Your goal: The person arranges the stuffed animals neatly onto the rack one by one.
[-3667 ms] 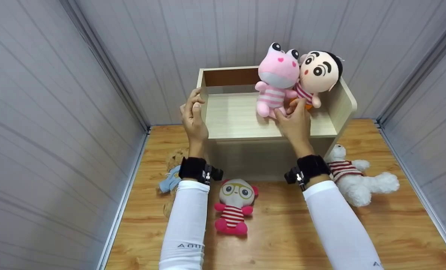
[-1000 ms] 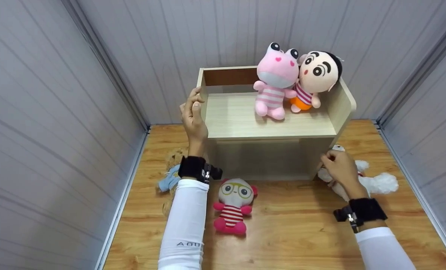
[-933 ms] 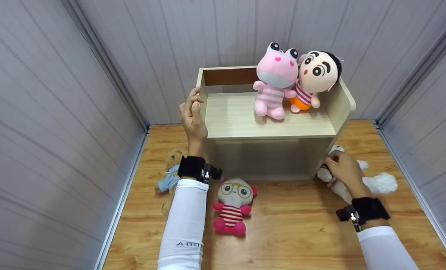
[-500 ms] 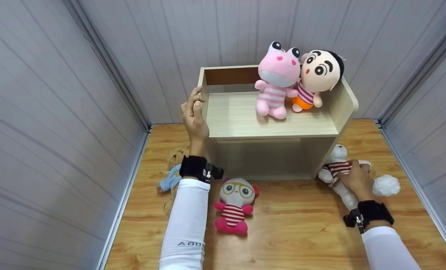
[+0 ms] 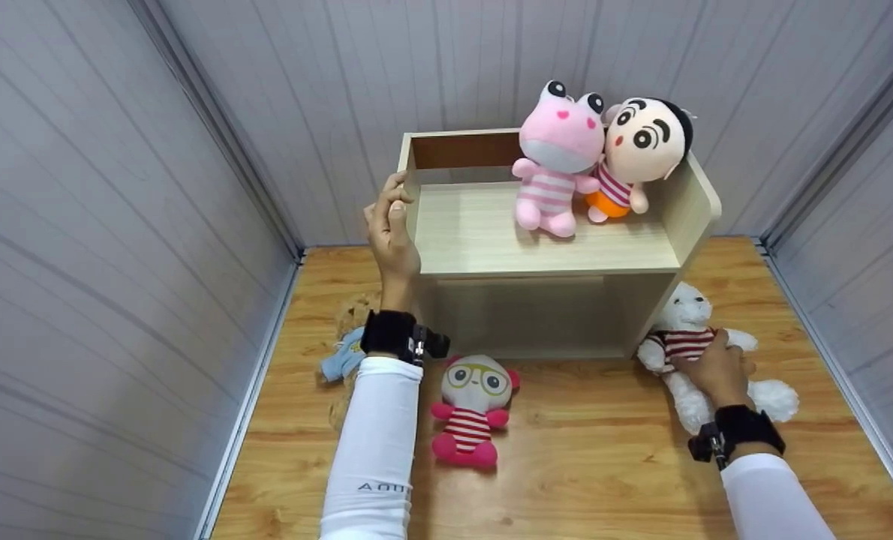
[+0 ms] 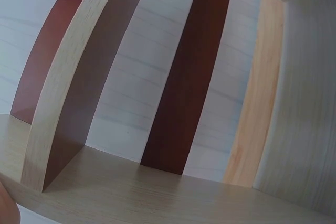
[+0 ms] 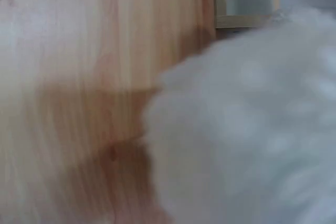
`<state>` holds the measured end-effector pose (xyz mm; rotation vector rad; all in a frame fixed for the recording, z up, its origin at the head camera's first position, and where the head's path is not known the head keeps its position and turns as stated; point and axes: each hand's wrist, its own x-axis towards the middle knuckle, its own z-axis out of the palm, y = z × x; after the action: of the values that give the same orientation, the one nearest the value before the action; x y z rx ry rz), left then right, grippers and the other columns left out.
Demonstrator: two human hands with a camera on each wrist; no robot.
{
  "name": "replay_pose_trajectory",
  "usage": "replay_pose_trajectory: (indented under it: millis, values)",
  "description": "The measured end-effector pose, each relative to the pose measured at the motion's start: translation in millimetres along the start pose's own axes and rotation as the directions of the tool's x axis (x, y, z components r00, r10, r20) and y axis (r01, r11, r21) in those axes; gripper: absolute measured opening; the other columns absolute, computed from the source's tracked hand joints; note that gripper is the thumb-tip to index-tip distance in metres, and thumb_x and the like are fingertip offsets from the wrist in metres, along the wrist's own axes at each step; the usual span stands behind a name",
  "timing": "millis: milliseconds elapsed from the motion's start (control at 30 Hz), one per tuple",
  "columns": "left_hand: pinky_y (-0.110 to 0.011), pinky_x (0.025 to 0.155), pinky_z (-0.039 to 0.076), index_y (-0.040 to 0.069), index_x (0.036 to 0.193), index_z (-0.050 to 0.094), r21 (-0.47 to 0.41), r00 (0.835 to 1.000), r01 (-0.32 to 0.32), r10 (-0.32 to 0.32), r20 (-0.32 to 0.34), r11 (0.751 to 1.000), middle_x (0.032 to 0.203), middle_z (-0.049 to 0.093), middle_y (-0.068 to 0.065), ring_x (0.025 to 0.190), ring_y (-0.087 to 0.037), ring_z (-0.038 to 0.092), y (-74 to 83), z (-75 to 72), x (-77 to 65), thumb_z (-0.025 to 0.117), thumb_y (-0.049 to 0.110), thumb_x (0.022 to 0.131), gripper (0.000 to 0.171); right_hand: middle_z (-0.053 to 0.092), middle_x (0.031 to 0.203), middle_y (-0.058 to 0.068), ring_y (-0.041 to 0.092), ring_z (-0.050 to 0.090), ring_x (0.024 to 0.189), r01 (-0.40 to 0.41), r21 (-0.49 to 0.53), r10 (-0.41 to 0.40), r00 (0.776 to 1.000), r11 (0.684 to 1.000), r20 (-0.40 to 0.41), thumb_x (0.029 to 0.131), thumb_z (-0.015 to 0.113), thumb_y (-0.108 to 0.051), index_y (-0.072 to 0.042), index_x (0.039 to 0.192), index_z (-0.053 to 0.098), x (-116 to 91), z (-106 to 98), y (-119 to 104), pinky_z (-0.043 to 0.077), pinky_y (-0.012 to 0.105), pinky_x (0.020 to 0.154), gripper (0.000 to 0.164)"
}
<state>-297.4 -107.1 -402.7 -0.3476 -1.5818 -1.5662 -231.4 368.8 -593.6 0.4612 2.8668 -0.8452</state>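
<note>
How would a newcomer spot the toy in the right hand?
Start at the wooden shelf, then look low beside its right end. There the right hand grips the white bear. The panda also wears red-and-white stripes, but only the bear has fluffy white limbs.

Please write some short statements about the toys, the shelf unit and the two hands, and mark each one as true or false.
1. The right hand holds the white plush toy. True.
2. The toy with yellow glasses lies on the floor. True.
3. The pink frog toy lies on the floor. False: it sits up on the shelf unit.
4. The left hand holds a toy. False: it is at the shelf unit's left side panel.
5. In the head view, the black-haired doll is left of the pink frog toy. False: it is on the right.
</note>
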Motion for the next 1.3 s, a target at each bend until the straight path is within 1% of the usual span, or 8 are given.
replay_pose_trajectory:
  millis: [133, 233, 367, 500, 633, 867, 1067, 1300]
  values:
    - [-0.028, 0.1, 0.023, -0.015, 0.094, 0.054, 0.004, 1.0, -0.001, 0.001, 0.008, 1.0, 0.134, 0.059, -0.035, 0.124, -0.048, 0.051, -0.7, 0.1, 0.7, 0.036, 0.0, 0.097, 0.023, 0.019, 0.144, 0.058, 0.076, 0.022, 0.128, -0.035, -0.031, 0.035, 0.999, 0.999, 0.009, 0.091, 0.068, -0.037, 0.017, 0.154, 0.003, -0.2, 2.8, 0.8, 0.029, 0.073, 0.103, 0.105]
    - [-0.029, 0.101, 0.022, -0.014, 0.094, 0.055, 0.001, 1.0, 0.002, -0.002, 0.002, 1.0, 0.136, 0.06, -0.033, 0.127, -0.047, 0.051, -11.3, 0.9, 0.5, 0.036, 0.0, 0.098, 0.024, 0.02, 0.144, 0.058, 0.076, 0.023, 0.13, -0.031, -0.052, 0.032, 0.999, 0.998, 0.016, 0.091, 0.067, -0.038, 0.02, 0.152, 0.005, 0.2, 4.8, 1.1, 0.027, 0.073, 0.103, 0.104]
    - [-0.03, 0.098, 0.023, -0.007, 0.094, 0.058, -0.001, 1.0, 0.022, -0.022, -0.006, 1.0, 0.139, 0.061, -0.025, 0.12, -0.033, 0.049, -31.8, 1.6, -0.7, 0.037, 0.005, 0.101, 0.025, 0.02, 0.144, 0.059, 0.076, 0.023, 0.131, -0.021, -0.076, 0.024, 0.999, 0.997, 0.031, 0.093, 0.066, -0.039, 0.023, 0.151, 0.005, -0.5, 7.2, 2.6, 0.024, 0.075, 0.104, 0.104]
    - [-0.029, 0.098, 0.025, -0.001, 0.094, 0.059, 0.001, 0.999, 0.033, -0.033, -0.005, 0.999, 0.14, 0.063, -0.016, 0.117, -0.018, 0.047, -40.8, 0.4, -0.7, 0.039, 0.011, 0.101, 0.024, 0.02, 0.145, 0.059, 0.076, 0.022, 0.132, -0.031, -0.089, 0.035, 0.998, 0.996, 0.046, 0.094, 0.064, -0.043, 0.022, 0.151, 0.001, -3.0, 9.9, 4.0, 0.02, 0.077, 0.107, 0.107]
    - [-0.03, 0.1, 0.023, 0.001, 0.095, 0.059, 0.005, 1.0, 0.013, -0.013, 0.006, 1.0, 0.14, 0.064, -0.013, 0.122, -0.018, 0.049, -41.9, -1.2, -0.2, 0.04, 0.015, 0.102, 0.025, 0.026, 0.142, 0.059, 0.074, 0.029, 0.129, -0.031, -0.103, 0.035, 0.999, 0.994, 0.039, 0.095, 0.062, -0.046, 0.024, 0.149, 0.004, -5.0, 13.1, 5.7, 0.018, 0.076, 0.107, 0.106]
    - [-0.03, 0.097, 0.025, -0.002, 0.095, 0.059, 0.034, 1.0, 0.028, -0.028, -0.004, 0.999, 0.14, 0.063, -0.017, 0.113, -0.016, 0.046, -40.3, -1.9, -0.5, 0.038, 0.012, 0.101, 0.026, 0.026, 0.142, 0.058, 0.073, 0.028, 0.131, -0.061, -0.135, 0.071, 0.995, 0.989, 0.067, 0.095, 0.06, -0.055, 0.022, 0.151, -0.001, -6.3, 13.0, 6.5, 0.022, 0.075, 0.108, 0.113]
    - [-0.03, 0.097, 0.024, -0.01, 0.094, 0.056, 0.024, 1.0, 0.024, -0.024, -0.012, 0.999, 0.139, 0.06, -0.028, 0.117, -0.028, 0.048, -39.7, 0.4, 0.2, 0.037, 0.004, 0.1, 0.025, 0.031, 0.142, 0.056, 0.07, 0.033, 0.129, -0.12, -0.108, 0.13, 0.987, 0.987, 0.096, 0.089, 0.066, -0.058, 0.016, 0.153, -0.005, -7.0, 8.8, 8.6, 0.03, 0.069, 0.108, 0.12]
    - [-0.028, 0.097, 0.026, -0.002, 0.093, 0.058, 0.05, 1.0, 0.026, -0.025, -0.009, 0.998, 0.14, 0.064, -0.017, 0.112, -0.018, 0.047, -40.1, -0.7, 0.1, 0.038, 0.013, 0.1, 0.026, 0.038, 0.135, 0.054, 0.068, 0.04, 0.122, -0.141, -0.072, 0.148, 0.984, 0.987, 0.099, 0.084, 0.07, -0.06, 0.014, 0.149, 0.003, -9.6, 9.5, 14.9, 0.039, 0.066, 0.098, 0.118]
